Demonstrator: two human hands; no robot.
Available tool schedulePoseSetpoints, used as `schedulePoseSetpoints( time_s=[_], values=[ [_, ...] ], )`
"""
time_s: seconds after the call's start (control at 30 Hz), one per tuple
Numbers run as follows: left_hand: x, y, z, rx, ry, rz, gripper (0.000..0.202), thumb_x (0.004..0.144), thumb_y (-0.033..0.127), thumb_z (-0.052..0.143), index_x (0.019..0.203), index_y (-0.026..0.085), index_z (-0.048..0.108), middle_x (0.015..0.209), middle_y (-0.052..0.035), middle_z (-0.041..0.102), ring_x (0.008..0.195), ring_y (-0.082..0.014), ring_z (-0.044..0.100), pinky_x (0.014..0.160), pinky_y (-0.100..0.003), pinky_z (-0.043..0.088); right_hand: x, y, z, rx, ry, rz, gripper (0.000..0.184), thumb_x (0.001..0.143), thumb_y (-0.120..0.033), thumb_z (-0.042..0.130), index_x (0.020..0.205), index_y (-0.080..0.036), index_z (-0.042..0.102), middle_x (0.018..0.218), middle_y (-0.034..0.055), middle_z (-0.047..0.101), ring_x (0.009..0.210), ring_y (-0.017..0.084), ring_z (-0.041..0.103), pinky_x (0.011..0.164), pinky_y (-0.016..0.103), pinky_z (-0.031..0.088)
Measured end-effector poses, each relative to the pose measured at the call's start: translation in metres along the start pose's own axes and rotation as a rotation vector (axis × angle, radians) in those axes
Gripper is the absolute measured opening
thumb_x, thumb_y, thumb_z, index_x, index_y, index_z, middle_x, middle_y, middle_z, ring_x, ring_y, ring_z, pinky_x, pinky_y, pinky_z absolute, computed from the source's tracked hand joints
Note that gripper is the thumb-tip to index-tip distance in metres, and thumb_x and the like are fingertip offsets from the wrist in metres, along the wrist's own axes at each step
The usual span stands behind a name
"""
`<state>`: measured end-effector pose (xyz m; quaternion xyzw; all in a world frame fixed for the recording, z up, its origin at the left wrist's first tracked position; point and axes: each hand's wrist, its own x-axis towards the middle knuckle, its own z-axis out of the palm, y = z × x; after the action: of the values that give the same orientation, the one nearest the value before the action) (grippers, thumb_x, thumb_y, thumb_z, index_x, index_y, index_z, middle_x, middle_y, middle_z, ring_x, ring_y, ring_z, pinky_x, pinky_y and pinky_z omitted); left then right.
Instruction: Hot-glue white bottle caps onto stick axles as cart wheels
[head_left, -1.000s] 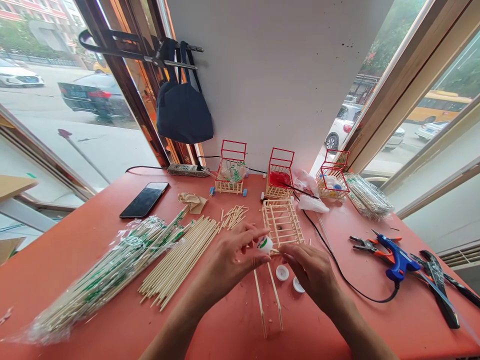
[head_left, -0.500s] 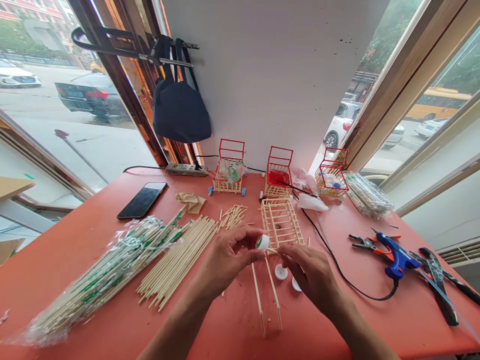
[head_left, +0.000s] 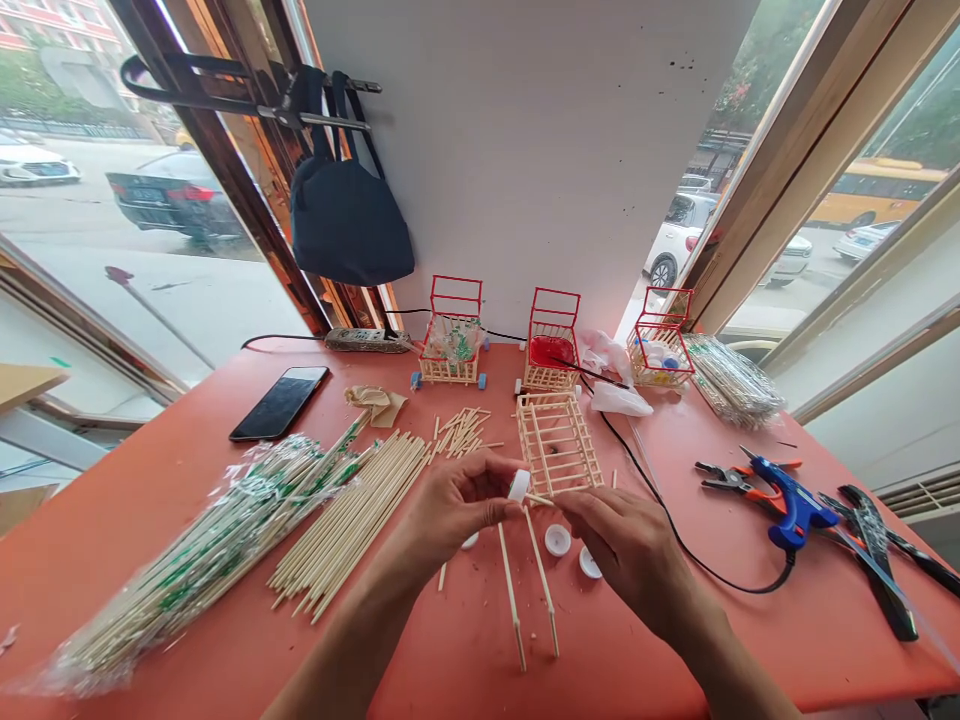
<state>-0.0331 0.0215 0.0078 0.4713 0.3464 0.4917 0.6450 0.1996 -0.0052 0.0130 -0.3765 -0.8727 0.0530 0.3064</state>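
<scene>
Head view, just right of the frame's centre: the left hand (head_left: pixel 461 500) pinches a white round plastic cap (head_left: pixel 518 486) between thumb and fingertips. The cap stands on edge; which way its hollow side faces cannot be made out. Opposite, the right hand (head_left: pixel 626 538) has its fingers pressed together on a short pale wooden stick (head_left: pixel 541 500), its thumb mostly hidden. The stick's long axis runs nearly level across the frame, dipping slightly rightward, and its left end points at the cap; whether tip and cap touch is too small to tell. The left hand is nearer the cap, while the stick bridges the gap toward the right hand.

Just above the stick in the frame lies a pale wooden lattice frame (head_left: pixel 551 443). Below, two long thin wooden rods (head_left: pixel 511 590) lie side by side, running toward the bottom edge. A shallow white lid (head_left: pixel 557 540) and a second white lid (head_left: pixel 590 564) sit beside the right hand's fingers.

Farther out, a fan of loose wooden sticks (head_left: pixel 352 520) flanks the left forearm, and a black cable (head_left: pixel 757 592) curves right to a blue glue gun (head_left: pixel 799 505). Red tabletop (head_left: pixel 622 660) shows between the forearms, giving room downward; the lattice frame bounds it above.
</scene>
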Motion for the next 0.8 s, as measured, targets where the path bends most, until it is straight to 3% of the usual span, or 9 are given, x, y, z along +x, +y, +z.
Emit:
schedulePoseSetpoints(
  time_s=[0.17, 0.27, 0.37, 0.47, 0.6, 0.8],
  values=[
    [0.002, -0.005, -0.002, -0.01, -0.001, -0.069, 0.038, 0.064, 0.026, 0.096, 0.097, 0.016, 0.078, 0.086, -0.004, 0.078, 0.081, -0.0179, 0.071, 0.076, -0.028, 0.056, 0.001, -0.006, -0.011, -0.059, -0.061, 0.028, 0.023, 0.108, -0.018, 0.048, 0.117, -0.021, 0.069, 0.097, 0.0079, 0.08, 0.084, 0.022, 0.075, 0.075, 0.031, 0.049],
    [0.002, -0.008, -0.003, -0.002, -0.054, -0.092, 0.039, 0.067, 0.026, 0.094, 0.1, 0.016, 0.075, 0.092, -0.0044, 0.077, 0.087, -0.0181, 0.071, 0.081, -0.028, 0.056, 0.002, -0.012, -0.022, -0.076, -0.115, 0.163, 0.019, 0.106, -0.021, 0.053, 0.118, -0.023, 0.068, 0.087, 0.0039, 0.078, 0.075, 0.021, 0.072, 0.068, 0.03, 0.046],
    [0.001, -0.011, -0.002, 0.028, -0.089, -0.087, 0.037, 0.07, 0.027, 0.093, 0.098, 0.017, 0.07, 0.093, -0.0031, 0.074, 0.087, -0.0166, 0.07, 0.081, -0.028, 0.056, 0.004, -0.02, -0.035, 0.066, -0.152, 0.334, 0.016, 0.105, -0.029, 0.059, 0.12, -0.026, 0.064, 0.076, -0.0034, 0.075, 0.062, 0.016, 0.068, 0.059, 0.025, 0.044],
    [0.002, -0.013, 0.0, 0.08, -0.107, -0.047, 0.038, 0.07, 0.03, 0.093, 0.095, 0.017, 0.067, 0.091, -0.0022, 0.07, 0.086, -0.0163, 0.068, 0.079, -0.027, 0.055, 0.005, -0.028, -0.048, 0.232, -0.165, 0.42, 0.012, 0.103, -0.03, 0.062, 0.115, -0.028, 0.065, 0.078, -0.0065, 0.076, 0.063, 0.012, 0.07, 0.061, 0.022, 0.046],
    [0.002, -0.015, 0.001, 0.174, -0.149, 0.073, 0.037, 0.072, 0.029, 0.092, 0.096, 0.017, 0.066, 0.096, -0.0039, 0.068, 0.093, -0.0186, 0.067, 0.086, -0.031, 0.053, 0.008, -0.034, -0.061, 0.373, -0.178, 0.423, 0.006, 0.101, -0.031, 0.065, 0.102, -0.027, 0.069, 0.078, -0.0063, 0.076, 0.067, 0.011, 0.07, 0.062, 0.019, 0.048],
    [0.002, -0.02, 0.0, 0.203, -0.183, 0.169, 0.034, 0.075, 0.028, 0.09, 0.098, 0.018, 0.067, 0.1, -0.005, 0.069, 0.098, -0.0207, 0.068, 0.093, -0.035, 0.052, 0.018, -0.035, -0.069, 0.367, -0.123, 0.353, 0.004, 0.095, -0.028, 0.074, 0.093, -0.027, 0.077, 0.073, -0.0063, 0.075, 0.06, 0.009, 0.064, 0.055, 0.018, 0.046]
  ],
)
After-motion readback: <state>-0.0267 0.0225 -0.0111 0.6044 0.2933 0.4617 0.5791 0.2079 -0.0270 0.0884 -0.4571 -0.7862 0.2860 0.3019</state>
